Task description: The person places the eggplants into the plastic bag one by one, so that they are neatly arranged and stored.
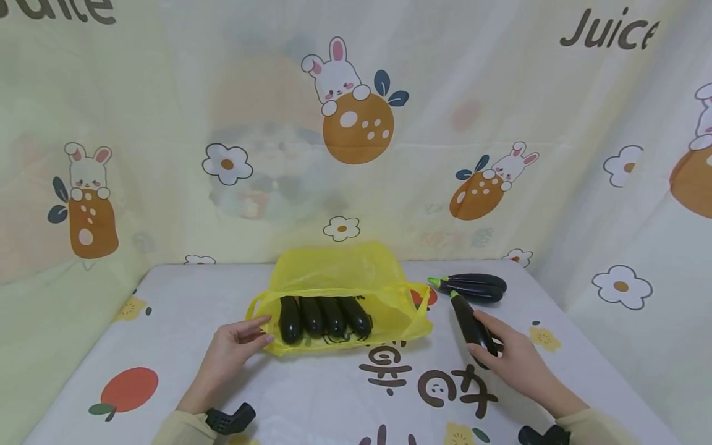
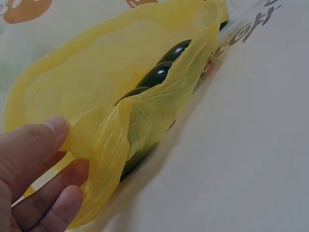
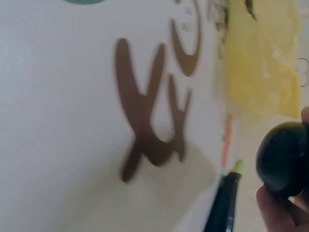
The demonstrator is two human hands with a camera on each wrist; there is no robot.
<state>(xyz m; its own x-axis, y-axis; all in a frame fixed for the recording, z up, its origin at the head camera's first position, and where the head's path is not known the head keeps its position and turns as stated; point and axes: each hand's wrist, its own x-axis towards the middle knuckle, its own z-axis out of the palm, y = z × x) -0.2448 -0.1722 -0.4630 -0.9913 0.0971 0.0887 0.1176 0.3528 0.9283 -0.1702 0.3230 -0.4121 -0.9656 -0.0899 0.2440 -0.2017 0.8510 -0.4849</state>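
Observation:
A yellow plastic bag (image 1: 339, 266) lies on its side with its mouth facing the near edge of the table. Several dark eggplants (image 1: 334, 316) lie side by side inside it, rounded ends toward the opening. My left hand (image 1: 230, 352) pinches the left side of the bag's mouth between thumb and fingers, and the left wrist view shows the thin film (image 2: 96, 130) bunched there. To the right of the bag, my right hand (image 1: 514, 358) grips another eggplant (image 1: 467, 318), its green stem end pointing away. The right wrist view shows this eggplant's rounded end (image 3: 282, 159).
Two more eggplants (image 1: 478, 287) lie together at the back right, stems toward the bag. A white cloth (image 1: 311, 402) with printed fruit and lettering covers the table. Behind and at both sides hang curtains (image 1: 434, 185) printed with rabbits and flowers.

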